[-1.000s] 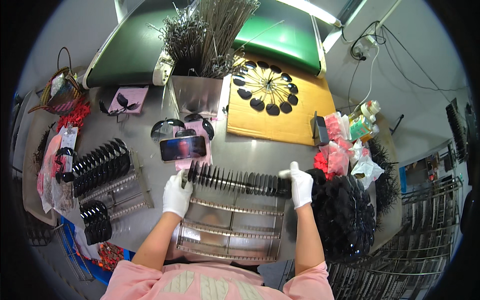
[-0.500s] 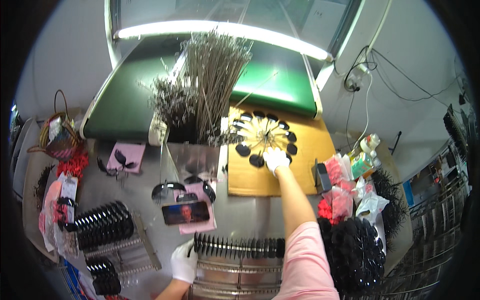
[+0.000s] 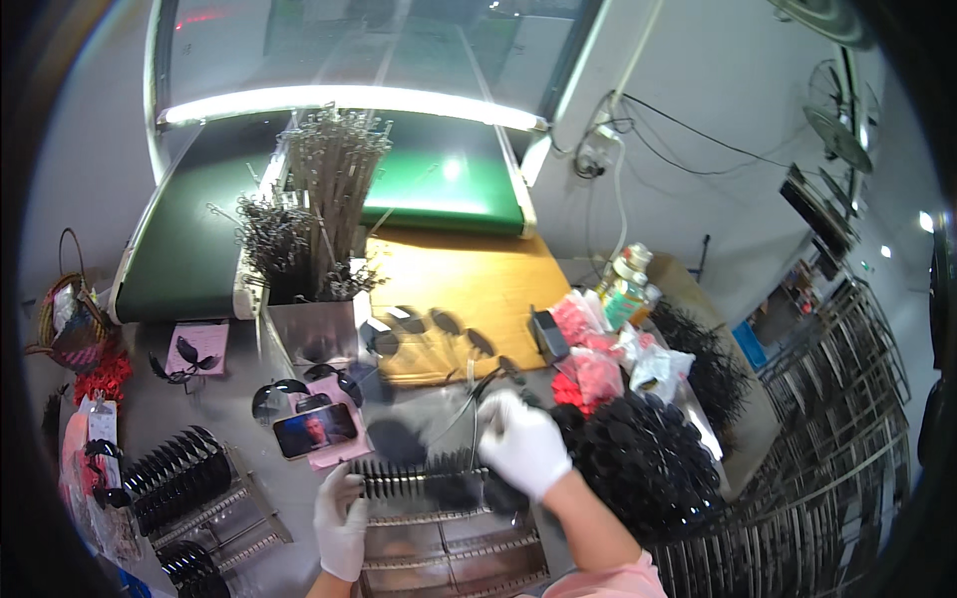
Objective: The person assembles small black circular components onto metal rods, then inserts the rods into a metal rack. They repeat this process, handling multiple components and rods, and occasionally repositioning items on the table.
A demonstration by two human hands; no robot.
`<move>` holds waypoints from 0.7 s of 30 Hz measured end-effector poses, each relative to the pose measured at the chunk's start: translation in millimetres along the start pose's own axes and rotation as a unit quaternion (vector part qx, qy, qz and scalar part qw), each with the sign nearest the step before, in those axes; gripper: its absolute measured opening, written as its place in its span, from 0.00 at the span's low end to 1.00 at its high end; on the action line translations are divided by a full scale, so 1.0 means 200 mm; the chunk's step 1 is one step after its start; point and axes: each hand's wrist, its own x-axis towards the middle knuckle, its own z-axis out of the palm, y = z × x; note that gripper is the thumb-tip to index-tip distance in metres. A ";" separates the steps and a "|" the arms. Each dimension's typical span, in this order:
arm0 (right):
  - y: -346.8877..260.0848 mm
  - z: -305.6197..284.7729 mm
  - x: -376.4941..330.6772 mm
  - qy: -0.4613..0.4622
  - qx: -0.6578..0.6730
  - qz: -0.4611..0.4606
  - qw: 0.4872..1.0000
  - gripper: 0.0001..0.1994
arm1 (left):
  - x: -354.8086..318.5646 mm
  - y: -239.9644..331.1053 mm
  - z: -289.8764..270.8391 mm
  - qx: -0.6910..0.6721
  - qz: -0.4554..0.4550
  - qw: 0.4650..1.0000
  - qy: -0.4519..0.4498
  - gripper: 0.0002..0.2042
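Off the yellow board (image 3: 454, 269) has come the bunch of black discs on wires (image 3: 446, 321); now it hangs, blurry, over the board's near edge and the metal rack (image 3: 454, 548). The right hand (image 3: 523, 444) is closed around its wires. The left hand (image 3: 342, 523) curls by the rack's left end (I can't tell if it grips). The bunch looks light, bendy and easy to scratch; hold it where the wires meet.

Toward the worktop's (image 3: 231, 404) near edge, the white-gloved left hand (image 3: 341, 523) has fingers bent, thumb apart; the right hand (image 3: 523, 446) (gloved alike) sits farther from that edge, fingers curled inward, its bare forearm (image 3: 596, 523) slanting up leftward.
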 end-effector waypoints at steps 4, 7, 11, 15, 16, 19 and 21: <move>-0.35 -0.05 -0.53 -0.033 0.089 -0.114 0.989 0.07 | -0.08 0.22 0.24 -0.370 0.000 0.883 -0.288 0.57; -0.39 -0.11 -0.60 -0.142 0.129 -0.127 0.973 0.19 | -0.22 0.36 0.32 -0.349 0.034 0.921 -0.169 0.59; -0.35 -0.23 -0.61 -0.022 0.107 -0.239 0.965 0.40 | -0.31 0.49 0.26 -0.406 0.011 0.871 -0.276 0.54; -0.34 -0.16 -0.68 0.059 0.141 -0.281 0.948 0.34 | -0.34 0.59 0.20 -0.299 -0.002 0.892 -0.338 0.39; -0.33 -0.13 -0.71 0.055 0.138 -0.276 0.950 0.32 | -0.35 0.60 0.19 -0.291 -0.054 0.896 -0.333 0.36; -0.32 -0.07 -0.79 0.086 0.173 -0.241 0.951 0.35 | -0.37 0.65 0.15 -0.394 -0.140 0.830 -0.370 0.44; -0.32 -0.06 -0.82 0.014 0.310 -0.168 0.936 0.25 | -0.37 0.67 0.13 -0.257 -0.021 0.869 -0.423 0.42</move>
